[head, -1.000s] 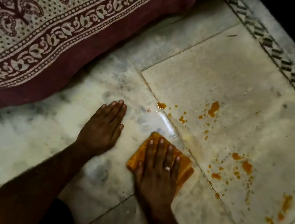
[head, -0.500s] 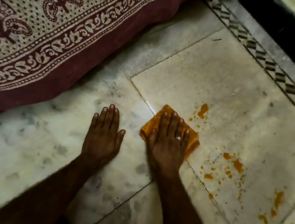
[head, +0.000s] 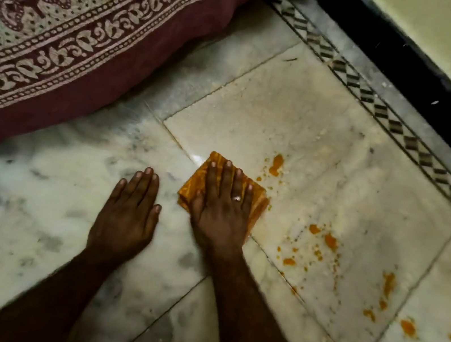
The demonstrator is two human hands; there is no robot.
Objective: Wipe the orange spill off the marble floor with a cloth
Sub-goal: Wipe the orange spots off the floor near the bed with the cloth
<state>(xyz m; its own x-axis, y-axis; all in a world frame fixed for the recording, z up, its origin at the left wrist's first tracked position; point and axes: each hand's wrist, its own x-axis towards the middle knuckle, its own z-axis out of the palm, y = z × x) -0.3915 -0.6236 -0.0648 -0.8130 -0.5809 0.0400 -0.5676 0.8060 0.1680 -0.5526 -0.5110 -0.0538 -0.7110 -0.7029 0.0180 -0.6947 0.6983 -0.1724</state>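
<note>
Two hands lie on the floor (head: 301,118): the right hand (head: 222,203) presses flat, fingers spread, on one orange cloth (head: 213,165), and the left hand (head: 129,211) rests open on bare marble. The spill (head: 276,161) shows as many scattered orange spots right of the cloth; no writing is visible.

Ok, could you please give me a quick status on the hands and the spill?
Right hand flat on cloth, pressing. Left hand flat on bare floor, bracing. Spill mostly unwiped, right of cloth. Nothing in the way.
</note>
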